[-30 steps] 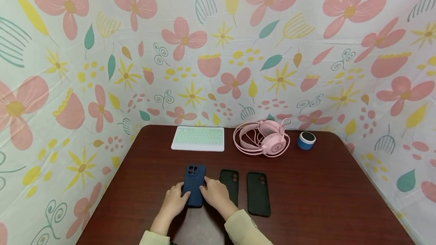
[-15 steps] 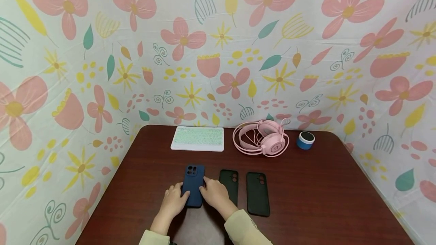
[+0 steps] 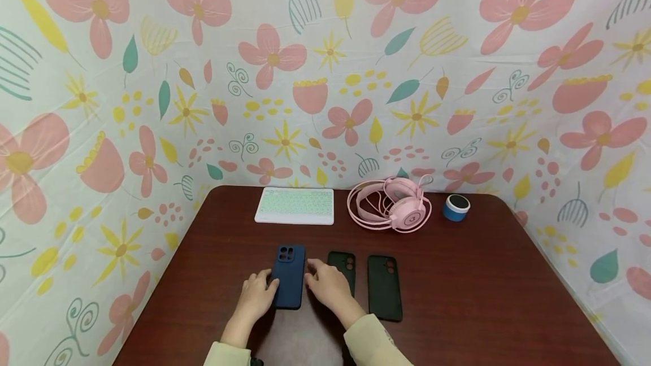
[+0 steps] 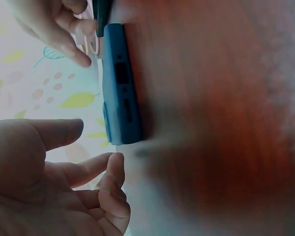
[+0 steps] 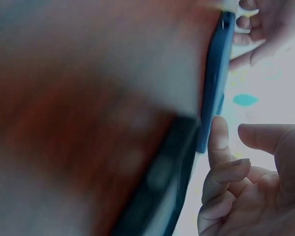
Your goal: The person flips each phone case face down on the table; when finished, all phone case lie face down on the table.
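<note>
A blue phone case (image 3: 289, 281) lies flat on the table, its camera openings at the far end; whether a phone is inside I cannot tell. My left hand (image 3: 256, 295) is at its left side, fingers loosely bent, and the left wrist view shows the blue case (image 4: 120, 88) apart from thumb and fingers. To the right, my right hand (image 3: 329, 285) is slightly off the case's edge, with thumb and index finger apart in the right wrist view. That hand partly covers a dark phone case (image 3: 343, 267). A second dark phone case (image 3: 385, 290) lies farther right.
A white keyboard (image 3: 295, 206) with green keys lies near the back edge of the brown table (image 3: 483, 281). Pink headphones (image 3: 394, 205) with a looped cable are beside it. A small blue and white round device (image 3: 456, 208) stands at the back right. Flowered cloth hangs behind.
Both hands have come away from the sides of the blue phone case: the left a little to the left, the right to the right. The case has stayed in place.
</note>
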Available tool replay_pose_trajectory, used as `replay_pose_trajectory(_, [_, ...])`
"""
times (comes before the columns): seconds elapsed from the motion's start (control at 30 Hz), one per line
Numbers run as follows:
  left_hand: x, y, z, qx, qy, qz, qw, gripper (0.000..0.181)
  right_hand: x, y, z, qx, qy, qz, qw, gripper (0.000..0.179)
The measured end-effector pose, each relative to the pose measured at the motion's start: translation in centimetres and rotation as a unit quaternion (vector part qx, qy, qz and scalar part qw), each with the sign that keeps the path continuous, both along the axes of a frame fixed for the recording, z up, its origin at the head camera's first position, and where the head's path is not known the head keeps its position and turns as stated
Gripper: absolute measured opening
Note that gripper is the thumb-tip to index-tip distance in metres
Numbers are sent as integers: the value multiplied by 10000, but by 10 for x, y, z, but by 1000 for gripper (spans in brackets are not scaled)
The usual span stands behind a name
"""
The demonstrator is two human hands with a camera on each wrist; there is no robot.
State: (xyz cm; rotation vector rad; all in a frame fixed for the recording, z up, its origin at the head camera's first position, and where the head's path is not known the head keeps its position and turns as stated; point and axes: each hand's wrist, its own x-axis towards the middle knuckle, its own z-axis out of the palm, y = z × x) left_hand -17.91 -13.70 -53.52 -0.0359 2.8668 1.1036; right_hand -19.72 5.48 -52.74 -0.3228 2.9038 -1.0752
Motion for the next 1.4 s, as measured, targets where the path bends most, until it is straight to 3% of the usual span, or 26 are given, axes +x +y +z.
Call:
replay_pose_trajectory(0.27, [-4,27,11,-23,373,-370,9986,48,-10,42,1,305,184,-724,9967,42])
replay_pose_trajectory(0.53, [-4,69,3,-64,460,-1059,9933,50,-16,76,2,598,-9,-1381,9886,48])
replay_pose_trajectory(0.7, [-3,83,0,-131,331,-1124,9930,52,-15,84,2,681,-181,-1485,9864,50])
replay_pose_trajectory(0.97, [-3,89,-5,-217,234,-1130,9931,51,-11,86,-1,769,-368,-1507,9849,45])
replay_pose_trajectory(1.4, [-2,96,-4,-332,43,-1403,9895,49,-7,82,-7,977,-284,-1472,9839,44])
